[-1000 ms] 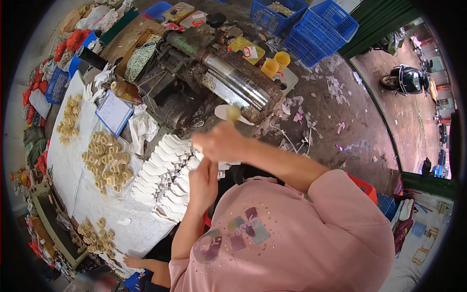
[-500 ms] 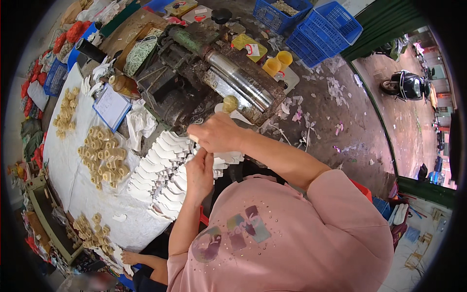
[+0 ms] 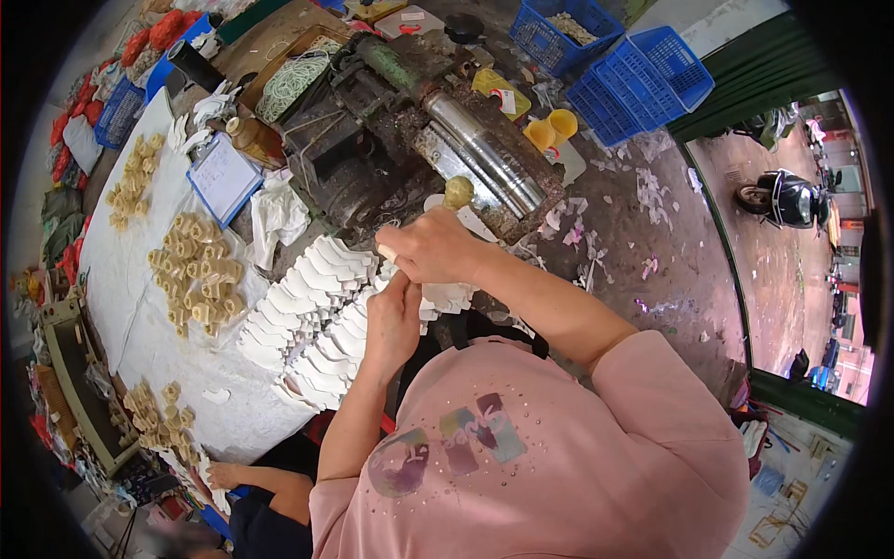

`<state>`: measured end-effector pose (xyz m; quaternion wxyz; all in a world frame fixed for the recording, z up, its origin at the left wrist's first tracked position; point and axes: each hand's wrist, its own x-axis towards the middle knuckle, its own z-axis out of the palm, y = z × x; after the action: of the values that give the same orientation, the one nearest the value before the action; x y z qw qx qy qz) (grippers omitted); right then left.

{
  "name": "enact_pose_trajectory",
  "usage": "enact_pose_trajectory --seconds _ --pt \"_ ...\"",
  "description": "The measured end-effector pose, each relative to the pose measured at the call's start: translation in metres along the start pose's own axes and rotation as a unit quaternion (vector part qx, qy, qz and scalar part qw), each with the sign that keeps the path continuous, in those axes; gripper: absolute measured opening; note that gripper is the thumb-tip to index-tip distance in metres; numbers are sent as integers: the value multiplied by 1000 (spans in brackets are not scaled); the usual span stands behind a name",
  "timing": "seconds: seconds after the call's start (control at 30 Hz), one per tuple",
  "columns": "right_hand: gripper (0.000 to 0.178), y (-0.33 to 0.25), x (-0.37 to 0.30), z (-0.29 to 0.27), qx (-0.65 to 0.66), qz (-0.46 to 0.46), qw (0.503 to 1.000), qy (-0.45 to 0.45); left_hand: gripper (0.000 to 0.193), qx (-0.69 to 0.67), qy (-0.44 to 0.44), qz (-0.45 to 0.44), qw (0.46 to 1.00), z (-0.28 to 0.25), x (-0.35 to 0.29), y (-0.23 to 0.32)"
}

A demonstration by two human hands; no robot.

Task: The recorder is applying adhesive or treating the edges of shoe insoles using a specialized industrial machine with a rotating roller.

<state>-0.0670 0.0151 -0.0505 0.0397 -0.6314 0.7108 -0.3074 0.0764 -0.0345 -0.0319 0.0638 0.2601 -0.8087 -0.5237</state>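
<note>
My right hand is closed round a small cream-coloured piece, whose end shows by its fingertips. Just below it, my left hand has its fingers drawn together and its thumb up against the right hand; what it grips, if anything, is hidden. Under and beside both hands lie overlapping rows of white wavy-edged pieces. Beyond the right hand stands a dark greasy machine with a shiny metal roller. A yellowish round knob sits at its near side.
Piles of cream-coloured hollow pieces lie on the white table cover. A clipboard and a brown jar stand by the machine. Yellow cups and blue baskets are farther right. Another person's hand works at lower left.
The view has shifted a little, so the machine and table sit differently in it. Both hands stay close together over the white pieces, still closed.
</note>
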Motion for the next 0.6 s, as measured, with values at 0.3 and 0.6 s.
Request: enact_pose_trajectory --seconds 0.3,0.6 --pt "11 -17 -8 -8 -48 6 999 -14 20 -200 -141 -135 960 -13 3 -6" --pt "18 -13 -1 -14 -48 37 996 -65 17 -534 -258 -297 748 -29 24 -25"
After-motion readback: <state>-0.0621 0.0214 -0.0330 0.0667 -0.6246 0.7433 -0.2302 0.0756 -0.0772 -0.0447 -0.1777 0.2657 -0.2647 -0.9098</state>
